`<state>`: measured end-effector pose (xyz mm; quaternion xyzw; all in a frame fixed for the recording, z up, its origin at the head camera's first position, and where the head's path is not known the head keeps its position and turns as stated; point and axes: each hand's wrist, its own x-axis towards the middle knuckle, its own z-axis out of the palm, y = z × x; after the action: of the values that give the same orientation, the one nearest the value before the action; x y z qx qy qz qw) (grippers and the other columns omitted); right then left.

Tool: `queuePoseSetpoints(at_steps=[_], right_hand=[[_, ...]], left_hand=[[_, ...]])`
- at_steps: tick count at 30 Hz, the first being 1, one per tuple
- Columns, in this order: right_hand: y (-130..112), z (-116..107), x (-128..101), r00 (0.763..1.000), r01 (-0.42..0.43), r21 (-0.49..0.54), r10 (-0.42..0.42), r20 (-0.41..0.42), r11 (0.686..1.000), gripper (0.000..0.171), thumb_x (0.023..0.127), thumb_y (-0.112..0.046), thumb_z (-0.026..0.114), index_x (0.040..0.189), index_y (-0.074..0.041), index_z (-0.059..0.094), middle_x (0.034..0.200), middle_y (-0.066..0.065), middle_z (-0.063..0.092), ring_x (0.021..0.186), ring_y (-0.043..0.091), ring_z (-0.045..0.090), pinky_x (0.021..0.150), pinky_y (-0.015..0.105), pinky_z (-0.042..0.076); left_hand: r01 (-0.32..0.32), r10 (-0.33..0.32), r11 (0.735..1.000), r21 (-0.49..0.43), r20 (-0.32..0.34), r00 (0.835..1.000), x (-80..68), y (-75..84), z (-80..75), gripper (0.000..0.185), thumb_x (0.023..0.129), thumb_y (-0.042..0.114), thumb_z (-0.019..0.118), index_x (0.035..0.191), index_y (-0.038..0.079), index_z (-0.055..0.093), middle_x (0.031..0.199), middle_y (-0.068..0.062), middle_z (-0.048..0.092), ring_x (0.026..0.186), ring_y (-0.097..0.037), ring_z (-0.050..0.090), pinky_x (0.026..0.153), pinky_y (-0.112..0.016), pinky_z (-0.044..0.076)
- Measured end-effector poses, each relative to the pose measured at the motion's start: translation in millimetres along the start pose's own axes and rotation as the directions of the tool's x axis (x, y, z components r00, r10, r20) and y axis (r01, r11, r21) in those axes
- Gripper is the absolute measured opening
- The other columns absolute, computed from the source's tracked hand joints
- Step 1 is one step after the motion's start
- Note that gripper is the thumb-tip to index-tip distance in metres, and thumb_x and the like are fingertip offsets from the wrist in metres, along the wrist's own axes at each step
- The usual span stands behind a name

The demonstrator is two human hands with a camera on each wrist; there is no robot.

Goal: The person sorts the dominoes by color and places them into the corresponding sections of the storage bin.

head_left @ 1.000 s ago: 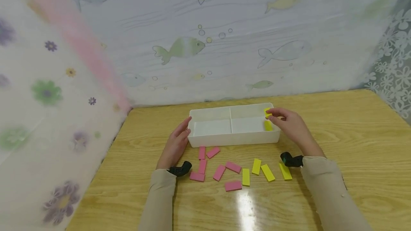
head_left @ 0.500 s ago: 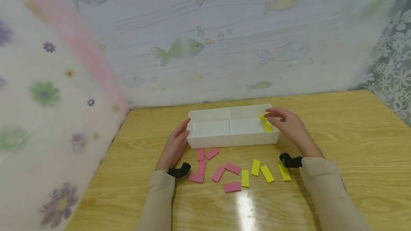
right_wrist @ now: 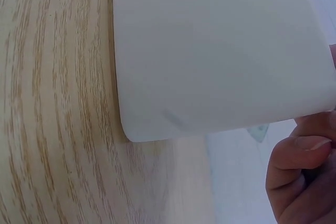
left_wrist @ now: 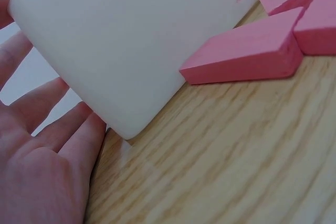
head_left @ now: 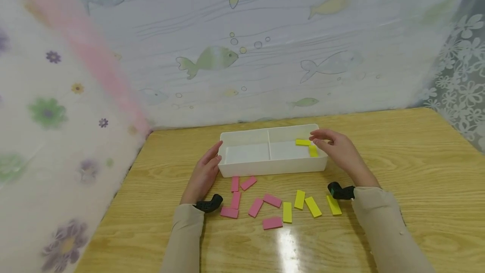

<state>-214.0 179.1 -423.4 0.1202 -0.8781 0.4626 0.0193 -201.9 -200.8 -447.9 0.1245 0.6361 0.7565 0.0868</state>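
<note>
Right hand (head_left: 342,150), loosely curled, holding nothing, hangs at the white box (head_left: 273,168); spread-fingered left hand (head_left: 201,175) touches it.

Fish-printed sheeting (head_left: 261,108) and a wood-grain table (head_left: 401,159) look homelike.

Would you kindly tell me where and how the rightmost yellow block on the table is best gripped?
I'd come from above with the right hand and pinch the rightmost yellow block across its middle, by the long edges: it lies flat, longer than wide, and no other block touches it.
</note>
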Motion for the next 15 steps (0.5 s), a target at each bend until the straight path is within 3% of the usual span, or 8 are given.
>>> queuePoseSetpoints(at_steps=[9, 15], right_hand=[[-1.7, -1.1, -1.1, 1.0, 0.008, -0.001, -0.008, 0.011, 1.0, 0.042, 0.092, -0.037, 0.045, 0.123, -0.009, 0.051, 0.116, 0.009, 0.056, 0.109, 0.027, 0.046, 0.091, 0.046, 0.035], [-3.7, -6.7, -4.9, 1.0, -0.017, -0.007, 0.017, -0.006, 1.0, 0.037, 0.093, -0.034, 0.045, 0.124, -0.013, 0.05, 0.11, 0.009, 0.057, 0.074, 0.029, 0.052, 0.061, 0.034, 0.045]], left_hand=[[-0.007, 0.007, 1.0, 0.008, 0.009, 1.0, -0.6, -1.5, -1.4, 0.047, 0.096, 0.009, 0.036, 0.142, 0.01, 0.024, 0.147, 0.002, 0.015, 0.134, -0.021, 0.01, 0.106, -0.039, 0.014], [0.005, -0.005, 1.0, 0.018, 0.014, 1.0, -0.3, -0.5, -0.6, 0.048, 0.096, 0.01, 0.037, 0.142, 0.011, 0.023, 0.147, 0.002, 0.014, 0.134, -0.02, 0.01, 0.105, -0.038, 0.015]])
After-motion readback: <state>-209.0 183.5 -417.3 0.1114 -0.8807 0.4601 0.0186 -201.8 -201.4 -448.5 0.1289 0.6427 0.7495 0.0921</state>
